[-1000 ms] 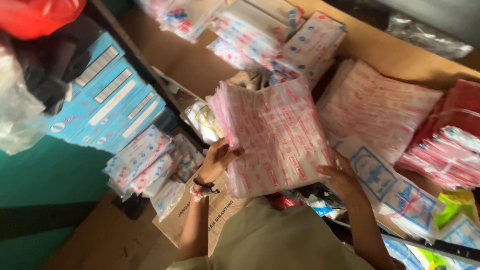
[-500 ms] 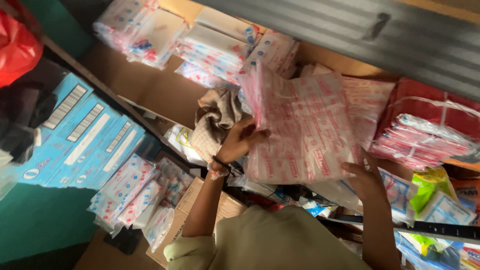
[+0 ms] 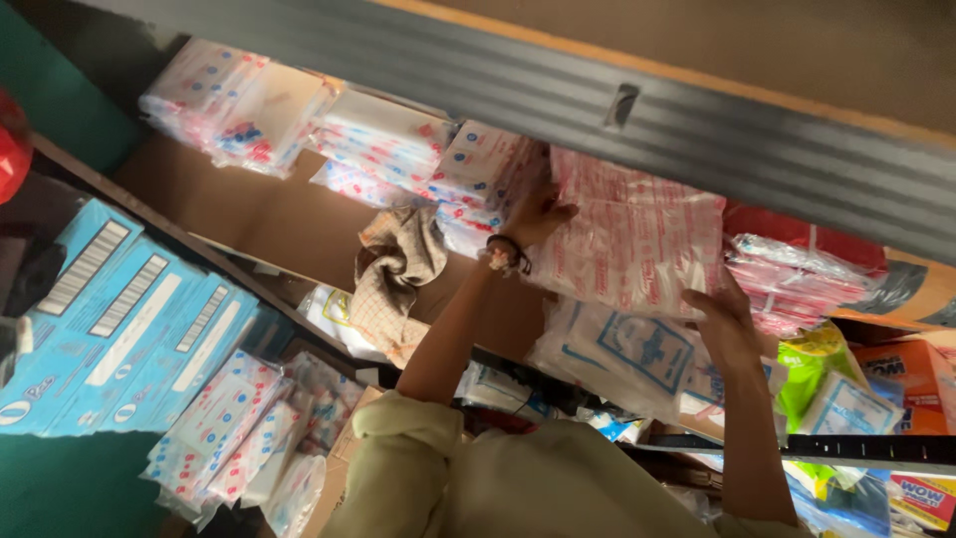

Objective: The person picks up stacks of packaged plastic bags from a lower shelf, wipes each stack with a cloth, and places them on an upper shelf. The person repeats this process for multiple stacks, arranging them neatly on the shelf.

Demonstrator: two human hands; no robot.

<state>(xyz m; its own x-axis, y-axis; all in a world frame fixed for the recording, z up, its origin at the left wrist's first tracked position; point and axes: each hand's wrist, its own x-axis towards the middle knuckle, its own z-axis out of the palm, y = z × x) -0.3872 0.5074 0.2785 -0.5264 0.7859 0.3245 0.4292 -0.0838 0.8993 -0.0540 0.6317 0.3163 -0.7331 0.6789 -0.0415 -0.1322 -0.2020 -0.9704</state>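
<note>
I hold a thick stack of clear plastic packets with red print up inside a shelf. My left hand, with a dark band on its wrist, grips the stack's left edge next to white packets with red and blue dots. My right hand supports the stack from below at its right corner. Under the stack lie clear bags with blue print. The stack's top edge is hidden behind a grey metal shelf beam.
A checked cloth lies crumpled on the brown cardboard shelf liner. Blue boxes stand at the left, dotted packets below them. Red-and-white packets, green bags and orange boxes fill the right.
Both hands have lifted the red-printed stack upward and deeper into the shelf, to just under the grey beam. The view has tilted up with it.
</note>
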